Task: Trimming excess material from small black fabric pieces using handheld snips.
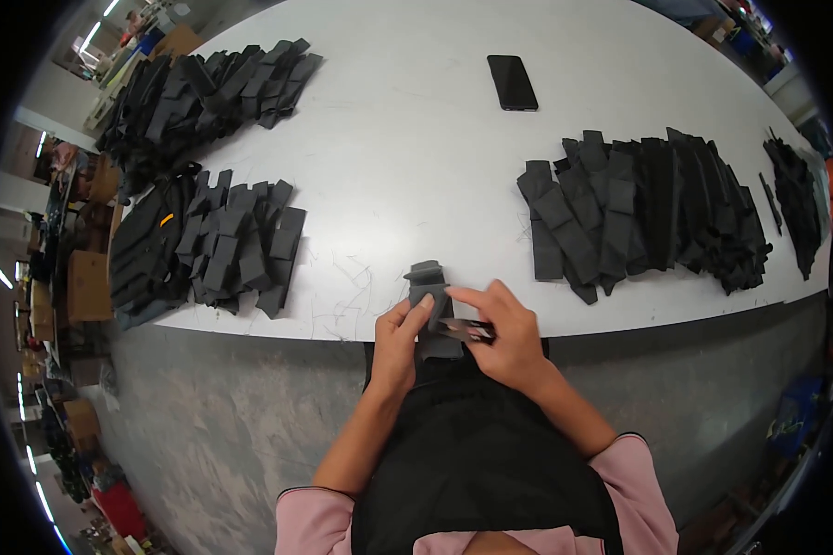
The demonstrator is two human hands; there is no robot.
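Grey fabric piece (429, 294) sits at the white tabletop (407, 157) edge, pinched by the left hand (397, 344) and right hand (504, 333), both grips clamped on it. Many black piles (648, 208) lie sorted; this piece looks unfinished.

Both forearms reach forward; left hand (400, 338) and right hand (507, 335) close together, fingers pinching
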